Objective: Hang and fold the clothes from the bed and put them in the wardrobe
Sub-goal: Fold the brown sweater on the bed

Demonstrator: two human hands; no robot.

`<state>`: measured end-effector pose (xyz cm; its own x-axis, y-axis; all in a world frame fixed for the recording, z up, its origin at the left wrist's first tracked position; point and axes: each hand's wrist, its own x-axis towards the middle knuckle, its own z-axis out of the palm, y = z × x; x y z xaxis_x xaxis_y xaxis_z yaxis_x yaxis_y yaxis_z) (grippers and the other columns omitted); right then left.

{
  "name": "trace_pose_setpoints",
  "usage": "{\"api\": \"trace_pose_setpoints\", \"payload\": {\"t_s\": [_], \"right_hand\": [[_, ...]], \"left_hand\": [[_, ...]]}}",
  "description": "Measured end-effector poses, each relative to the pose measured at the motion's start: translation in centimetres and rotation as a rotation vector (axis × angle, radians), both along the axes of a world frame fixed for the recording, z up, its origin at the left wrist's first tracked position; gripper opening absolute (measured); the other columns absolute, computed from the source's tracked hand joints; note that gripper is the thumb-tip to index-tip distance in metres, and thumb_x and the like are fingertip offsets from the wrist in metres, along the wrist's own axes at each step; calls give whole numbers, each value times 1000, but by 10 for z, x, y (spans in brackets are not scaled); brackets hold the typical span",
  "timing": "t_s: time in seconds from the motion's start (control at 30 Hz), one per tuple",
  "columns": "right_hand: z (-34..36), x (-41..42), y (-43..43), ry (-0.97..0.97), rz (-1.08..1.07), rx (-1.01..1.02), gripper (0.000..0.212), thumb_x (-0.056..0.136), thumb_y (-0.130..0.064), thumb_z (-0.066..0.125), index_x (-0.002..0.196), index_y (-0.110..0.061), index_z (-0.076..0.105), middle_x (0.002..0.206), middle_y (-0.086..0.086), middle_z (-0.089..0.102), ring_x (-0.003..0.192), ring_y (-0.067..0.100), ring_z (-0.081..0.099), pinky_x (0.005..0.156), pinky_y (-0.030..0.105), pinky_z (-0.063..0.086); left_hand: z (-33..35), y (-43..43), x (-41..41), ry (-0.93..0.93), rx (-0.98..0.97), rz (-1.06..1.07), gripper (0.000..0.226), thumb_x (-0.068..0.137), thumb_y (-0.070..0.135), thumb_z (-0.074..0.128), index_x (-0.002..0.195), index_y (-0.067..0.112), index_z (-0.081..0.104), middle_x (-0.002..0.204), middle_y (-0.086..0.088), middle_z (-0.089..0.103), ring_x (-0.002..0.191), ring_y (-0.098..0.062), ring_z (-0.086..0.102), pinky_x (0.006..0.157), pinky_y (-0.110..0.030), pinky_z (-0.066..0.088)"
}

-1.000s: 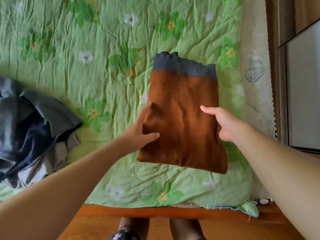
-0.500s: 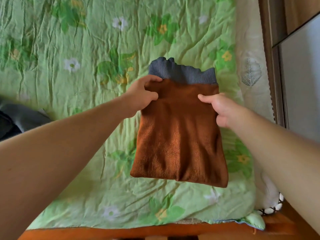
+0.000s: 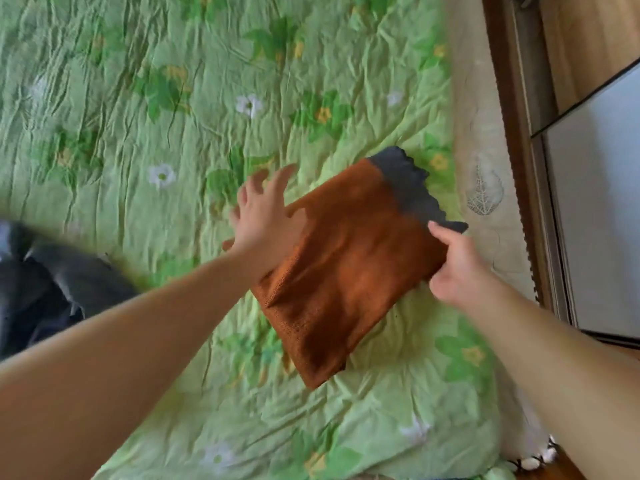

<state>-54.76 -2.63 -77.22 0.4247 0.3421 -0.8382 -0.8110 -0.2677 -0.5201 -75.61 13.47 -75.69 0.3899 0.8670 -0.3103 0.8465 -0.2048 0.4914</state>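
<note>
Dark grey clothes heap, blurred and cut off at the left, lies on the green floral quilted bed. Left hand is splayed wide, holding nothing; I cannot tell if it touches the folded rust-brown knit garment with grey ribbed band. Garment sits tilted over the bed, right hand gripping its right edge, fingers hidden beneath.

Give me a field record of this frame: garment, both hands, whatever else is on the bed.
garment: folded brown sweater with a grey ribbed band, turned at an angle
surface: green floral bedspread
left hand: open, fingers spread, at the sweater's left edge; contact unclear
right hand: grips the sweater's right edge, thumb on top near the grey band
other clothes: dark pile at the far left, blurred
task state: sweater folded, not yet put away
</note>
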Motion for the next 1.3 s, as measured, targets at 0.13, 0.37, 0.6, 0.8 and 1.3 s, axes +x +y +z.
{"api": "trace_pose_setpoints", "payload": {"t_s": [0.13, 0.37, 0.6, 0.8, 1.3], "right_hand": [[-7, 53, 18, -90, 234, -75, 28, 94, -34, 66, 113, -14, 72, 106, 8, 77, 95, 22, 75, 80, 36, 58], [-6, 79, 42, -64, 721, -134, 24, 76, -38, 77, 85, -16, 82, 98, 7, 78, 79, 21, 76, 63, 33, 60], [21, 54, 9, 68, 828, -49, 20, 72, -19, 73, 88, -10, 82, 91, 13, 77, 71, 26, 75, 57, 34, 59], [-10, 2, -34, -361, 906, -333, 41, 84, -14, 76, 123, -8, 64, 111, 12, 70, 103, 32, 67, 95, 46, 52], [-90, -86, 25, -1781, 1516, -319, 77, 95, -76, 19, 160, -39, 2, 169, 10, -5, 153, 44, -6, 115, 73, 7]], "left_hand": [[-19, -85, -82, -388, -253, 582, 88, 86, 25, 76, 147, 54, 21, 139, 8, 35, 123, -11, 49, 103, -39, 44], [-33, -118, -67, -805, -819, 993, 58, 81, 17, 81, 132, 14, 54, 109, -9, 76, 98, -23, 74, 80, -36, 61], [7, -56, -96, -728, -609, 776, 37, 68, 26, 75, 103, 34, 68, 91, -4, 76, 75, -20, 73, 63, -36, 60], [-3, -28, -132, -314, -520, 573, 76, 91, 22, 73, 148, 44, 29, 120, -8, 65, 101, -33, 69, 84, -51, 59], [-87, -50, -97, 235, 262, -133, 69, 97, 59, 31, 158, 45, 2, 168, -6, -9, 155, -28, -11, 119, -63, 17]]}}
